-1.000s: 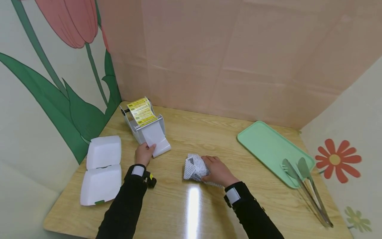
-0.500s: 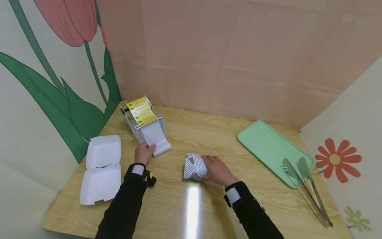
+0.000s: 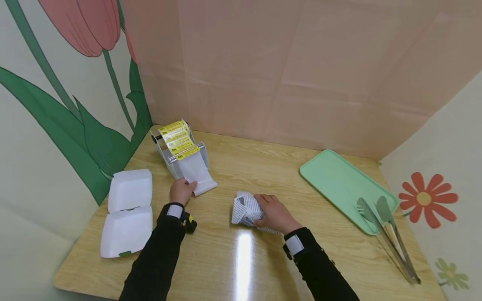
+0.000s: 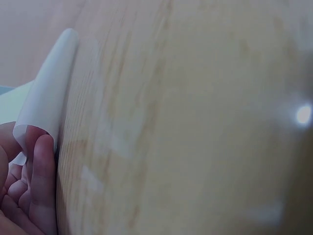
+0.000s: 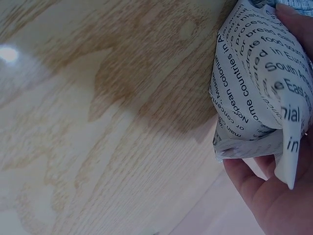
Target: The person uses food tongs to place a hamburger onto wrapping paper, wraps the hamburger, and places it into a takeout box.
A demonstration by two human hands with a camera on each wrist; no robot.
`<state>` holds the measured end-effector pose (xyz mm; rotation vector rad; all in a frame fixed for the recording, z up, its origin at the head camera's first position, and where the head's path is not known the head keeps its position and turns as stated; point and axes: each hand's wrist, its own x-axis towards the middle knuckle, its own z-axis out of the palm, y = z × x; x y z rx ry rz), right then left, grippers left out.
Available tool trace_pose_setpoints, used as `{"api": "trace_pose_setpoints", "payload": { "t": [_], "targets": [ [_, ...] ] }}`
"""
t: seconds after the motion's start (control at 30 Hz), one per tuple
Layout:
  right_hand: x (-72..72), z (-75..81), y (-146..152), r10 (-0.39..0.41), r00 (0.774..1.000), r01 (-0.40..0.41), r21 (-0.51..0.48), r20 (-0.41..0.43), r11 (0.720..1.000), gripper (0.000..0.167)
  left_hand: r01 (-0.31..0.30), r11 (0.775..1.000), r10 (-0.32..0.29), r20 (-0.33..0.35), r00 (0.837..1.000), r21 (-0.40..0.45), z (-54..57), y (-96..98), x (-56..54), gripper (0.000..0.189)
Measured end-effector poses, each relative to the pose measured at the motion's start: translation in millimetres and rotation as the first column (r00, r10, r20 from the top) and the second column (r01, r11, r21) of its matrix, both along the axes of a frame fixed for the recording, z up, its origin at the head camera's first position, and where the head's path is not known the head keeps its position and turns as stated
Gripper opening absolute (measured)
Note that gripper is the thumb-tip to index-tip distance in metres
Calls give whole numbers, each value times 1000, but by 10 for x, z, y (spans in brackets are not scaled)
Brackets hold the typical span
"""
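Observation:
My left hand (image 3: pixel 182 191) pinches the loose end of a white backing strip (image 3: pixel 196 171), which runs down from a label dispenser (image 3: pixel 171 167) at the back left. Yellow printed labels (image 3: pixel 175 136) cover the roll, and one lies at the toothed front bar. In the left wrist view, the strip's end (image 4: pixel 46 93) curls beside the thumb and fingers. My right hand (image 3: pixel 276 214) grips a parcel wrapped in newsprint paper (image 3: pixel 244 209) on the table, at centre. The right wrist view shows thumb and fingers around the printed wrapping (image 5: pixel 259 83); its contents are hidden.
An open white clamshell box (image 3: pixel 128 228) lies left of my left forearm. To the right is a green tray (image 3: pixel 335 184), with metal tongs (image 3: pixel 395 246) lying across its near end and onto the wooden table (image 3: pixel 211 263). A pink-covered wall stands behind.
A yellow label has come forward past the dispenser's front bar, and the roll's labels have shifted with it. Both hands keep nearly the same place and hold.

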<state>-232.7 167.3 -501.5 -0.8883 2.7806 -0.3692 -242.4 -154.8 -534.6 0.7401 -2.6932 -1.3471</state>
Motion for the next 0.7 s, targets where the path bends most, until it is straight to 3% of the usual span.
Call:
{"api": "trace_pose_setpoints", "payload": {
  "t": [0.43, 0.53, 0.63, 0.7],
  "targets": [
    [-5, 1, 20, -8, 1000, 8, -2, -2, 1000, 87, 10, 1000, -10, -7, 1000, -8, -42, 3, -36, 29],
    [-5, -9, 17, -1, 1000, 1, -5, -7, 1000, 87, 43, 999, -43, -4, 999, 26, 10, -37, 17, 32],
    [-3, -14, 12, 7, 1000, -7, -13, -5, 1000, 87, 77, 989, -80, 21, 997, 128, 94, -105, 104, 36],
    [-2, -15, 13, 5, 1000, -5, -13, -8, 1000, 86, 91, 988, -98, 51, 994, 125, 168, -147, 166, 40]
  ]
}}
